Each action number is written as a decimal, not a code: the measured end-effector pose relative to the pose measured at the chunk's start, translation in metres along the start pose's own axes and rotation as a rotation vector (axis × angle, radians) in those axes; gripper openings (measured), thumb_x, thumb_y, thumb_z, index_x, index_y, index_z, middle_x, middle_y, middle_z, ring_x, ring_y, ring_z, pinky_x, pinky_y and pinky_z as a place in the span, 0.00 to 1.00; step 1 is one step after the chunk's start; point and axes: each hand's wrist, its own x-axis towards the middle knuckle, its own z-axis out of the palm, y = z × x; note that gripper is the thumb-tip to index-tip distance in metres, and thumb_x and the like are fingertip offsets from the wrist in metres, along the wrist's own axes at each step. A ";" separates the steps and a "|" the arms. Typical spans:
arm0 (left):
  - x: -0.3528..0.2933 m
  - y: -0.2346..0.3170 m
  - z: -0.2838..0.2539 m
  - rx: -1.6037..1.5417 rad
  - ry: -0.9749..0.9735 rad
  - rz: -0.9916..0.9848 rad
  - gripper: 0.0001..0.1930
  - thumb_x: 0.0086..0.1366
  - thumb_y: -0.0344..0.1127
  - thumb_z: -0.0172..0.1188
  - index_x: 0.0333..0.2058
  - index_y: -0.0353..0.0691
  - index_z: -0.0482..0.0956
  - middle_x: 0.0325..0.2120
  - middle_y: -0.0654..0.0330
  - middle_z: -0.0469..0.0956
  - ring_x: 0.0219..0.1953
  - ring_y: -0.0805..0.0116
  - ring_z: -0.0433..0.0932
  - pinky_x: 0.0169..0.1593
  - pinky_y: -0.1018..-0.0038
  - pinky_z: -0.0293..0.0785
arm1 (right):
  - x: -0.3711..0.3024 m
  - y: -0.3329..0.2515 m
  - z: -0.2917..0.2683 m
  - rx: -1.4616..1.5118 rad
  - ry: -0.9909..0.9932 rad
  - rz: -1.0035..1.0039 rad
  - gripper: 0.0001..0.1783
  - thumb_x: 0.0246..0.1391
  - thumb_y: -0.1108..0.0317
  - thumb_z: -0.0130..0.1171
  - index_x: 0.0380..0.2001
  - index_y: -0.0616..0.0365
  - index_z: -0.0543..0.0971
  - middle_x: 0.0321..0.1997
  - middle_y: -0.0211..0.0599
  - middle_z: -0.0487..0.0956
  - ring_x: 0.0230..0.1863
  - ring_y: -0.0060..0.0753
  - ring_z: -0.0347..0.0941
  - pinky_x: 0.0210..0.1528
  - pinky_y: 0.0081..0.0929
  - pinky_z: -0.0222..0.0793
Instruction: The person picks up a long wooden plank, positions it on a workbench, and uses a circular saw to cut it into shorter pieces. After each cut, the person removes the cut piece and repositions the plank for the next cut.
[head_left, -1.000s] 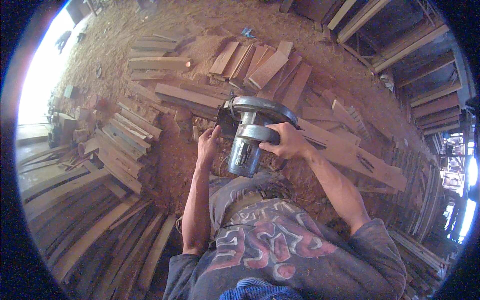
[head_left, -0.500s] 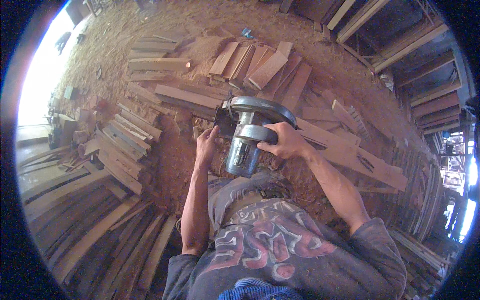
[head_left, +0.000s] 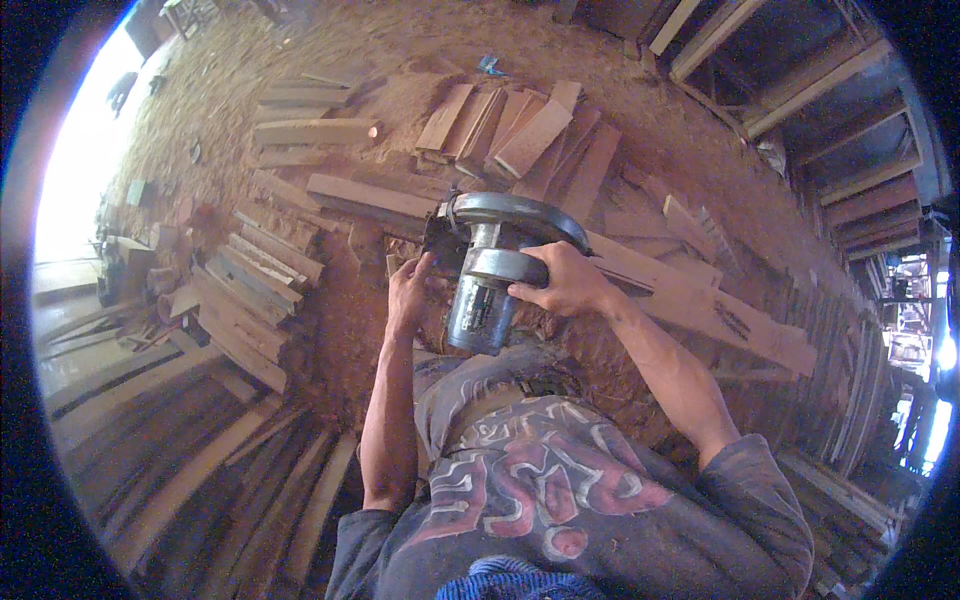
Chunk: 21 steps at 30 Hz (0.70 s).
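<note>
A silver-grey circular saw [head_left: 478, 318] with a curved blade guard is held in front of my body, its motor barrel pointing toward me. My right hand [head_left: 568, 280] wraps round its rear handle. On the other side, my left hand [head_left: 408, 292] has its fingers closed at the edge of the saw's dark base plate. The saw covers the fingertips in part. Beyond the saw, a long plank [head_left: 372, 196] slants in from the left. A wide board [head_left: 735, 318] lies to the right of my right hand. Whether the blade touches wood is hidden.
Short cut boards [head_left: 490, 125] lie piled on the sawdust-covered ground ahead. More stacked planks [head_left: 250, 290] stand at the left, with long timbers [head_left: 190, 480] at the lower left. A timber rack [head_left: 820, 120] rises at the far right. Ahead lies a small blue scrap [head_left: 491, 66].
The saw and both hands have shifted very slightly to the left in the picture. My grip looks the same.
</note>
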 end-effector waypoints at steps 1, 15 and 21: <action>0.000 0.000 0.000 0.003 -0.003 0.005 0.28 0.72 0.53 0.60 0.53 0.29 0.80 0.34 0.55 0.85 0.32 0.71 0.81 0.40 0.72 0.77 | 0.000 0.000 0.000 -0.007 -0.010 0.017 0.21 0.53 0.62 0.71 0.46 0.64 0.83 0.38 0.52 0.86 0.41 0.41 0.84 0.48 0.38 0.74; 0.009 -0.012 -0.004 0.030 -0.009 0.017 0.30 0.72 0.54 0.59 0.52 0.27 0.81 0.39 0.54 0.85 0.39 0.69 0.81 0.45 0.71 0.76 | -0.001 -0.001 0.000 -0.004 -0.002 0.019 0.24 0.52 0.59 0.71 0.48 0.64 0.82 0.40 0.55 0.85 0.45 0.51 0.83 0.50 0.40 0.74; 0.006 -0.016 -0.002 0.024 0.028 0.066 0.29 0.72 0.53 0.59 0.52 0.28 0.81 0.36 0.56 0.84 0.37 0.71 0.79 0.42 0.73 0.74 | 0.000 -0.002 -0.002 -0.019 -0.025 0.037 0.22 0.52 0.60 0.71 0.46 0.63 0.83 0.39 0.54 0.85 0.44 0.50 0.83 0.49 0.41 0.74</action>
